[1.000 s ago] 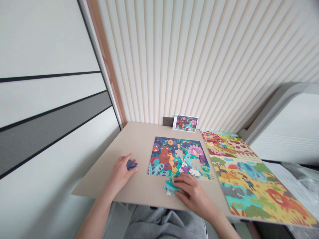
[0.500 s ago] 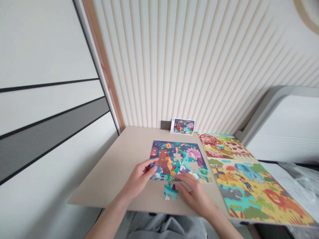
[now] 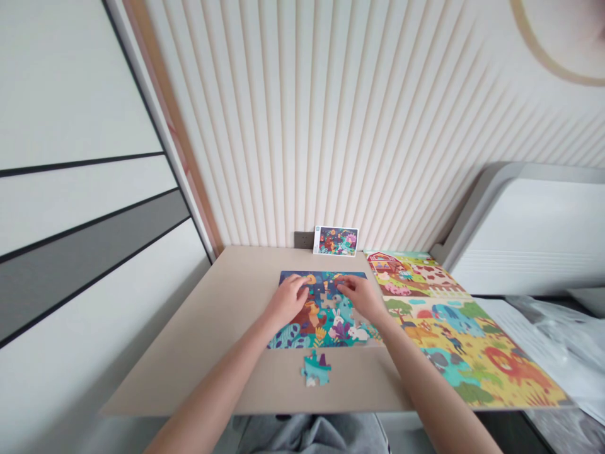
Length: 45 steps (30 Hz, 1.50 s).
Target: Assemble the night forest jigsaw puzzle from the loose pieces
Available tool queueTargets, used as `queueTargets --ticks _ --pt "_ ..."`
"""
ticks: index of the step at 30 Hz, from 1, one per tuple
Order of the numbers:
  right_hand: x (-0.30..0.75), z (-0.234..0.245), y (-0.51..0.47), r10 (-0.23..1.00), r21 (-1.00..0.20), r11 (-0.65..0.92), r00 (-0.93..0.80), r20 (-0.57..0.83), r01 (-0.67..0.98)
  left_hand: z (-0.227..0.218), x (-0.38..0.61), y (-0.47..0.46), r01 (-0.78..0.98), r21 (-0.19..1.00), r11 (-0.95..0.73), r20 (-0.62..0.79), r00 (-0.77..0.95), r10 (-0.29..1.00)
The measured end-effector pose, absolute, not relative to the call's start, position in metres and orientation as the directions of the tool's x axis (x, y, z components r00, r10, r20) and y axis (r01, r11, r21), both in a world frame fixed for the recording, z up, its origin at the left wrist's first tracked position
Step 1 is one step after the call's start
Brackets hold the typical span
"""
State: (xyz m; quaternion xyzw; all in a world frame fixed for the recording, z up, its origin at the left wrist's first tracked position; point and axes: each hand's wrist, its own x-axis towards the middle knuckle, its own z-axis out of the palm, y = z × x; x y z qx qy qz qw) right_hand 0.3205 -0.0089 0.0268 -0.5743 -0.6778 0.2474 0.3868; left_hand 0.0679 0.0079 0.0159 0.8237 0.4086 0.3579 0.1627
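A dark blue forest-animal jigsaw puzzle (image 3: 307, 340) lies on the table in front of me, mostly joined. A hole near its middle shows the tabletop, and its right side is partly hidden by my right hand and forearm. My left hand (image 3: 289, 297) rests over the puzzle's upper left, thumb and fingers apart, fingertips on its surface. At the upper right, my right hand (image 3: 363, 295) touches the puzzle with thumb and forefinger apart; I see nothing held in it. Below the near edge lies a loose turquoise puzzle piece (image 3: 316, 369), apart from both hands.
A picture card (image 3: 336, 241) leans against the ribbed wall beside a dark socket (image 3: 303, 239). Two finished puzzles, a farm scene (image 3: 416, 275) and a safari scene (image 3: 466, 353), cover the table's right. Clear plastic wrapping (image 3: 558, 340) lies beyond. Bare tabletop (image 3: 203, 340) stretches left.
Both hands have moved away from me, from the puzzle's left and near edges to its upper part. The loose piece stays below the near edge. The view has shifted slightly.
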Motion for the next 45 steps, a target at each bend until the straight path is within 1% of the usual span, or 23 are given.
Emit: queueTargets --ticks 3,7,17,24,28,35,41,45 --pt "0.323 0.007 0.007 0.976 -0.768 0.205 -0.071 0.205 0.606 0.004 0.060 0.015 0.587 0.515 -0.624 0.455 0.429 0.780" --pt "0.318 -0.011 0.009 0.975 -0.741 0.223 -0.128 0.183 0.633 -0.009 0.059 0.002 0.549 0.467 -0.693 0.434 0.541 0.720" --pt "0.314 -0.016 0.005 0.961 -0.591 0.255 -0.132 0.243 0.766 -0.008 0.069 -0.009 0.476 0.378 -0.794 0.409 0.683 0.605" --pt "0.310 -0.015 -0.003 0.939 -0.487 0.294 -0.153 0.307 0.823 -0.010 0.070 -0.011 0.479 0.349 -0.805 0.406 0.697 0.591" --pt "0.308 -0.014 -0.007 0.932 -0.447 0.305 -0.167 0.323 0.841 -0.009 0.070 -0.011 0.485 0.340 -0.806 0.402 0.700 0.591" --pt "0.308 -0.015 -0.006 0.925 -0.419 0.336 -0.211 0.317 0.843 -0.010 0.070 -0.011 0.488 0.333 -0.807 0.393 0.706 0.590" --pt "0.317 -0.016 -0.006 0.921 -0.414 0.373 -0.275 0.276 0.830 -0.009 0.069 -0.011 0.490 0.325 -0.809 0.387 0.711 0.587" --pt "0.316 -0.012 -0.011 0.922 -0.401 0.368 -0.274 0.273 0.839 -0.009 0.069 -0.012 0.502 0.306 -0.809 0.377 0.716 0.587"
